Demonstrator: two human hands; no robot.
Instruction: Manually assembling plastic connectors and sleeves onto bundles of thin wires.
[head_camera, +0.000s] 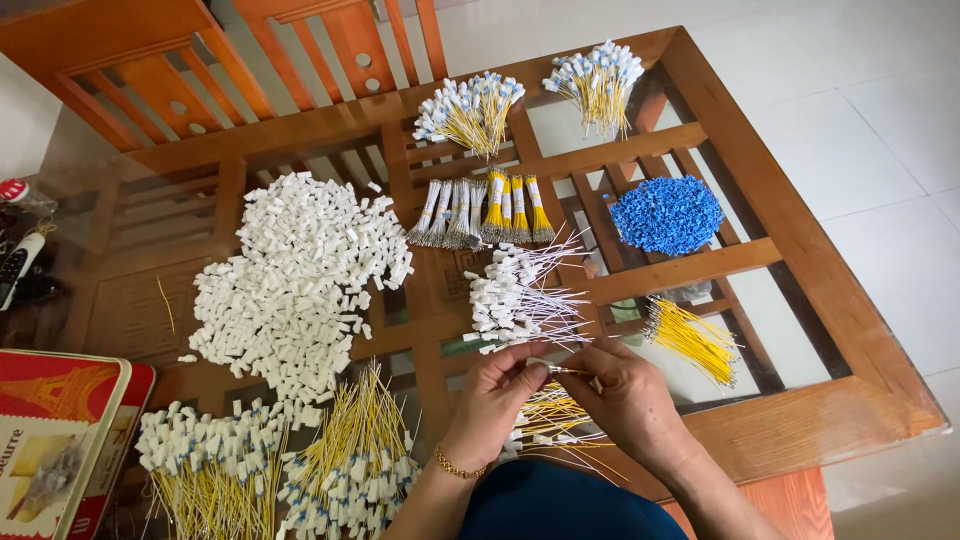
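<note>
Both hands meet near the front edge of the glass table (800, 300). The left hand (495, 395) and right hand (625, 395) pinch a thin white wire piece (552, 368), probably one connector, above loose yellow wires (550, 412).

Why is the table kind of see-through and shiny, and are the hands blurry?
Head view: the glass tabletop shows the pale floor through it, with soft daylight and faint shadows; both hands, left hand and right hand, look fairly sharp; the thin wires between them are too fine to see clearly.

Bright, even daylight; soft shadows; mild glare on glass tabletop (700, 390); sharp centre, slight wide-angle stretch at edges
</note>
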